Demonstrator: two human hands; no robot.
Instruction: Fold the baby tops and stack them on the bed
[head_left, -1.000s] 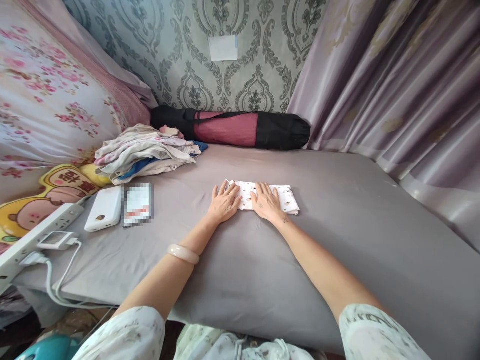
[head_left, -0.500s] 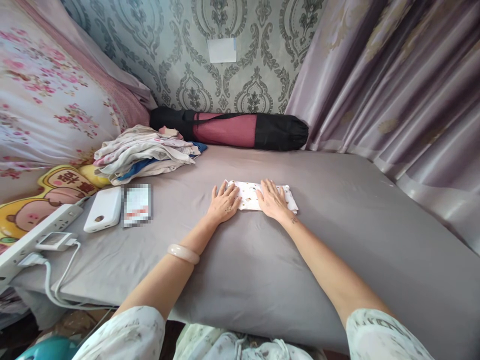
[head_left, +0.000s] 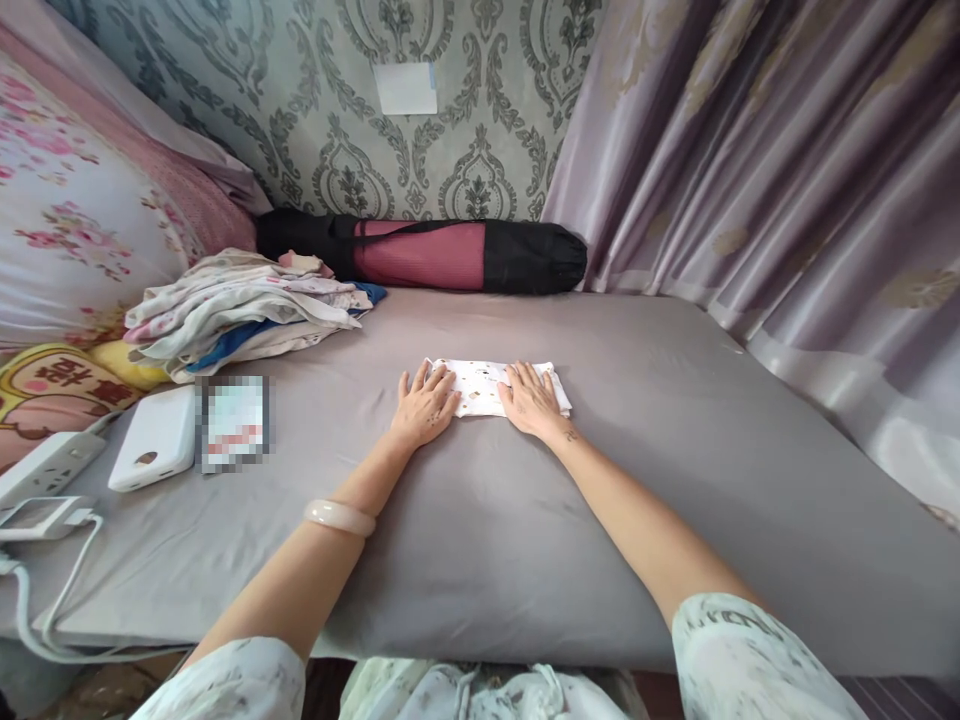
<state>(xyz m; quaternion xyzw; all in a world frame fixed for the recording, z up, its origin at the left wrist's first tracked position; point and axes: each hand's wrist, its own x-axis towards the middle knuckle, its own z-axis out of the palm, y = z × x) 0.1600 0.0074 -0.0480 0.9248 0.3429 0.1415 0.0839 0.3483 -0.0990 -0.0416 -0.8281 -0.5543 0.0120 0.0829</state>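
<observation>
A small folded white cloth (head_left: 480, 388) with a scattered print lies flat on the grey bed sheet (head_left: 480, 520). My left hand (head_left: 426, 405) rests on its left end, palm down with the fingers spread. On the right part of the cloth lies my right hand (head_left: 531, 398), also palm down, fingers stretched out. The cloth's middle shows between the two hands, and its right edge peeks out past my right hand. Neither hand grips anything.
A heap of clothes (head_left: 247, 310) sits at the back left. Behind it a black and red rolled bag (head_left: 420, 255) lies along the wall. At left are a white power bank (head_left: 154, 438), a blurred packet (head_left: 235, 422) and a power strip (head_left: 52, 465) with cables.
The view has shifted, so everything appears farther left. My right hand sits slightly farther right on the cloth; my left hand stays at its left end.
</observation>
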